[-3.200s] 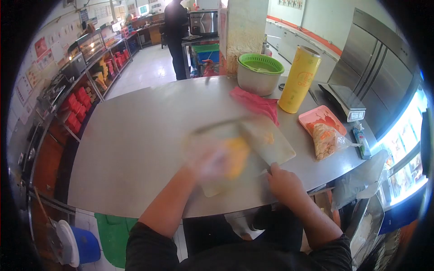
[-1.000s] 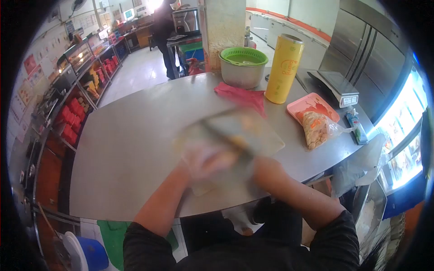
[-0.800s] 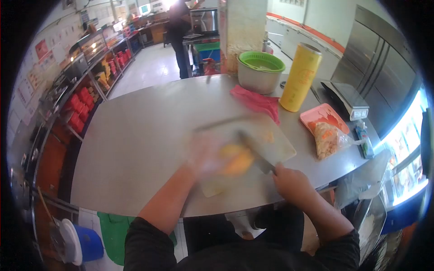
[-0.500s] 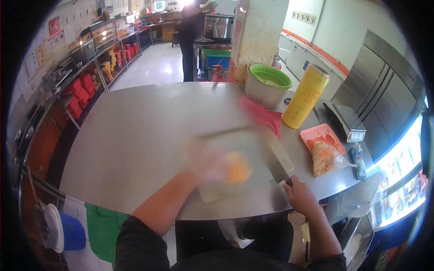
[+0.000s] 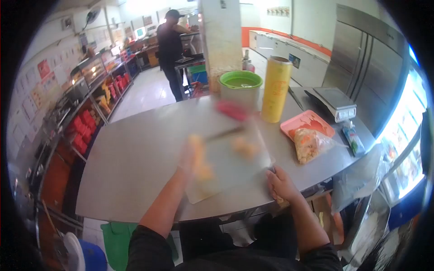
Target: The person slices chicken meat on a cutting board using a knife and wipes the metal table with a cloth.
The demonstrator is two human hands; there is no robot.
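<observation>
At the near side of the steel table [image 5: 135,149], in front of you, the yellow food [image 5: 196,147] lies over the left part of the pale cutting board [image 5: 228,169], against your left hand [image 5: 186,161]. Its long axis runs near to far, the near end slanting slightly right. Your left hand is too blurred to tell whether it grasps the food or only touches it. Your right hand [image 5: 280,183] is closed around a dark handle [image 5: 272,170] by the board's right edge; you cannot make out any blade or which way it points.

More yellow-orange pieces [image 5: 245,148] lie blurred on the board's far right part. A dark strip [image 5: 225,133] slants along its far edge, too smeared to name.

Beyond the board sits a crumpled pink cloth [image 5: 231,110], near the pot with a green basket [image 5: 240,86]. An upright yellow roll [image 5: 276,90] stands right of it. Farther right, a bag of food [image 5: 307,147] overlaps the pink tray [image 5: 307,123], with a scale [image 5: 335,103] beyond and a blue-green packet [image 5: 353,139] at the right. A person [image 5: 171,52] stands well apart, far left.
</observation>
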